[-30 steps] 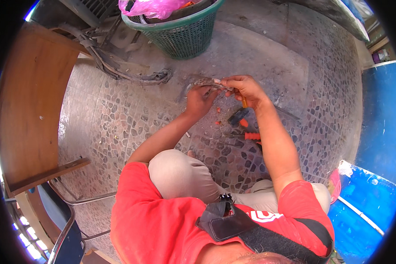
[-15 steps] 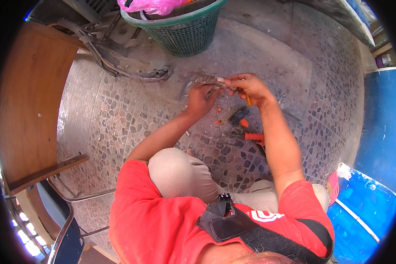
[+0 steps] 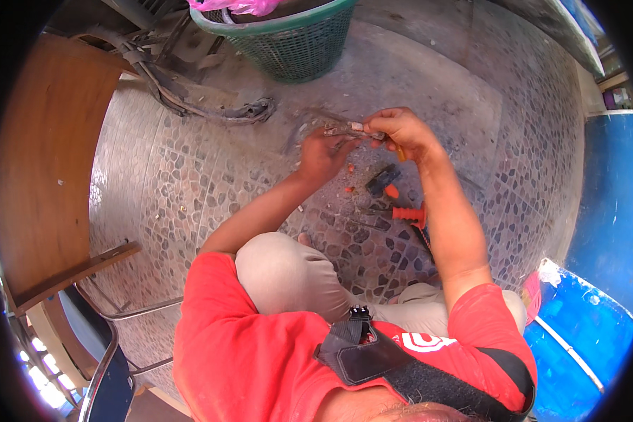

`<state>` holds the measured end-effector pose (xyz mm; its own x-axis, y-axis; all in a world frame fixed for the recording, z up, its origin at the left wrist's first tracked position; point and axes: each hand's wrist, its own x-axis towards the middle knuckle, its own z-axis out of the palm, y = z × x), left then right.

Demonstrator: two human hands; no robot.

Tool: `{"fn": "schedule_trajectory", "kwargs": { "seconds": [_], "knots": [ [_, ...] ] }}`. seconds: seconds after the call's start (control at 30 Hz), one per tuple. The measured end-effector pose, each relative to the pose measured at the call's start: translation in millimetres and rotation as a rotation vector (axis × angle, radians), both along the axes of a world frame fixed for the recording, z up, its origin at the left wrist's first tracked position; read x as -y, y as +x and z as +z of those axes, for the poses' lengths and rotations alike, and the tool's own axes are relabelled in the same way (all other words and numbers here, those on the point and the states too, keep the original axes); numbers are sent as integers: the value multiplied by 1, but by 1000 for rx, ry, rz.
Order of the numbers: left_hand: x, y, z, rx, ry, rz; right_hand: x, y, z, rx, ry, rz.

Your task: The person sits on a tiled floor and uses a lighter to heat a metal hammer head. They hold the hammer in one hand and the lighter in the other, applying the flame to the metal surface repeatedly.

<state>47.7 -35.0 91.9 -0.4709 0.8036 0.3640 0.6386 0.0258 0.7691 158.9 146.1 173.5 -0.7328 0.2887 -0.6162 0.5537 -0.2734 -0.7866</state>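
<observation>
Both hands meet in front of me, low over the dusty floor. My left hand (image 3: 321, 156) is closed at the near end of a thin grey-brown strip (image 3: 344, 131). My right hand (image 3: 406, 133) is closed around a slim tool with a yellow-orange handle (image 3: 401, 152), its working end hidden by the fingers. Thumb and fingertips of that hand also press at the strip's right end, beside a small whitish piece (image 3: 356, 126). Just below the hands lies a block-like black tool head (image 3: 381, 180) with an orange part. Nearer to me is a ribbed orange handle (image 3: 406, 214), partly behind my right forearm.
A green mesh basket (image 3: 295, 46) with a pink plastic bag stands ahead. Bundled grey cables (image 3: 183, 105) lie to its left. A brown wooden panel (image 3: 56, 162) and a metal-framed chair (image 3: 112, 344) are on the left, blue surfaces (image 3: 612, 204) on the right. Orange-red crumbs dot the floor.
My right hand has shifted slightly up and to the right, with the strip's right end. More of the strip shows between the hands. The view has shifted a little.
</observation>
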Motion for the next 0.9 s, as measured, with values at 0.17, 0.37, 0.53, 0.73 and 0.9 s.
{"fn": "schedule_trajectory", "kwargs": {
  "seconds": [0.17, 0.37, 0.53, 0.73, 0.9],
  "knots": [
    [0, -1, 6, 58, 50, -2, 12, -3, 20, 22, 123, 36],
    [2, -3, 11, 60, 29, 43, 15, 3, 4, -132, -9, -40],
    [-1, -2, 3, 96, 81, 5, 10, 5, -6, -124, -119, -74],
    [4, 0, 16, 112, 14, -37, 12, 10, -17, -172, -83, -69],
    [3, -3, 18, 136, -20, -41, 10, 4, -10, -114, -23, -17]
  ]
}}
